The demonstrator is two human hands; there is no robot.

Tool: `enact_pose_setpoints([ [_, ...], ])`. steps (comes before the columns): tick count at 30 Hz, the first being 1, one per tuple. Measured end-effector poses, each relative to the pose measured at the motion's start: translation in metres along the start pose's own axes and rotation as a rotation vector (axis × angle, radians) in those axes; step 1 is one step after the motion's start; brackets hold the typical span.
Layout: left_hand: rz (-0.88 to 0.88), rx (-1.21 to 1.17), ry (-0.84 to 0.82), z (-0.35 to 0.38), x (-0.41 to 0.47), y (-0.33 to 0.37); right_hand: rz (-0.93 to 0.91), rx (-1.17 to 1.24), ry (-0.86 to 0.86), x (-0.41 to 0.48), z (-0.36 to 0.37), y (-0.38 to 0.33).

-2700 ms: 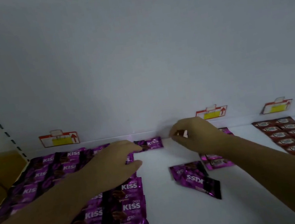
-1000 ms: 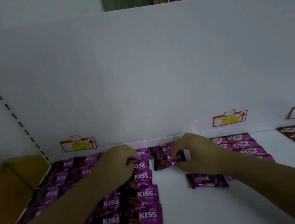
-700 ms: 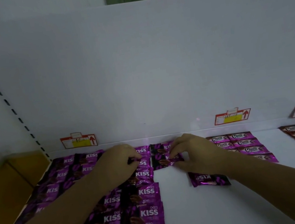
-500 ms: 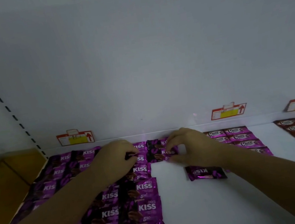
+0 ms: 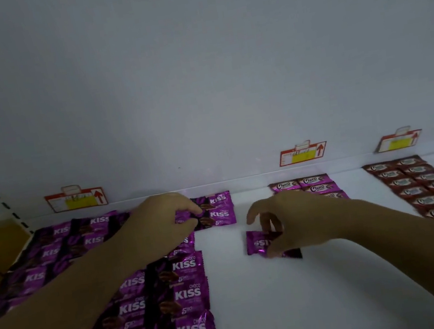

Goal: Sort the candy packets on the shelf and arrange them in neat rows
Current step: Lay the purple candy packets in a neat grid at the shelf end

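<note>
Likely light, soft, slippery foil, so pinch the loose packet (image 5: 257, 243) by an end seal; it lies flat in front of the middle price tag (image 5: 303, 153), with your right hand (image 5: 288, 221) fingers curled round it. Your left hand (image 5: 160, 222) pinches the nearer of two back packets (image 5: 218, 208) left of that tag. Count: one loose, two back, three tags (image 5: 76, 200).

Left hand (image 5: 160, 224) pinches the back-row purple foil KISS packet (image 5: 216, 210). Right hand (image 5: 294, 220) grips the loose upside-down purple foil packet (image 5: 257, 243), flat on the white shelf (image 5: 286, 308).
</note>
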State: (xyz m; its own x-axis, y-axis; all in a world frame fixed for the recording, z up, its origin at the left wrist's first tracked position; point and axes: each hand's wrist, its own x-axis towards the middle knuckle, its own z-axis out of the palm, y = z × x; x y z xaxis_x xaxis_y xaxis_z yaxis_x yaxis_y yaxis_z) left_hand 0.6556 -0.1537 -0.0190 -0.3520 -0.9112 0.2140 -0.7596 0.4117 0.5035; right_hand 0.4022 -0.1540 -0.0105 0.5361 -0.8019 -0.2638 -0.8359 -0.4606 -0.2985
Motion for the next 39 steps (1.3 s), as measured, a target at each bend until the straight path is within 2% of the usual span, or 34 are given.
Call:
enact_pose_setpoints([
  [5,0.064,0.008,-0.015,-0.005,-0.005,0.014,0.033,0.159,-0.041,0.004,0.003,-0.009],
  [8,0.041,0.093,-0.034,-0.011,-0.017,0.008,0.12,0.574,-0.044,0.005,-0.001,-0.012],
  [10,0.051,0.147,-0.069,-0.014,-0.029,0.002,0.198,0.788,0.033,0.005,0.003,-0.015],
  [12,0.078,0.196,-0.107,-0.015,-0.04,-0.002,0.262,0.673,0.116,0.006,0.011,-0.018],
  [15,0.088,0.228,-0.153,-0.012,-0.049,-0.006,0.292,0.206,0.106,0.005,0.02,-0.021],
  [18,0.094,0.243,-0.155,-0.009,-0.053,-0.007,0.208,-0.106,0.266,0.001,0.022,-0.023],
  [20,0.097,0.244,-0.147,-0.007,-0.055,-0.008,0.017,-0.069,0.385,-0.003,0.027,-0.026],
  [23,0.095,0.245,-0.13,-0.005,-0.058,-0.01,-0.169,-0.012,0.407,-0.006,0.041,-0.032],
  [31,0.09,0.243,-0.134,-0.003,-0.062,-0.011,-0.063,0.149,0.617,0.003,0.065,-0.033],
  [39,0.091,0.233,-0.133,0.0,-0.063,-0.014,-0.065,0.145,0.615,0.004,0.068,-0.032],
])
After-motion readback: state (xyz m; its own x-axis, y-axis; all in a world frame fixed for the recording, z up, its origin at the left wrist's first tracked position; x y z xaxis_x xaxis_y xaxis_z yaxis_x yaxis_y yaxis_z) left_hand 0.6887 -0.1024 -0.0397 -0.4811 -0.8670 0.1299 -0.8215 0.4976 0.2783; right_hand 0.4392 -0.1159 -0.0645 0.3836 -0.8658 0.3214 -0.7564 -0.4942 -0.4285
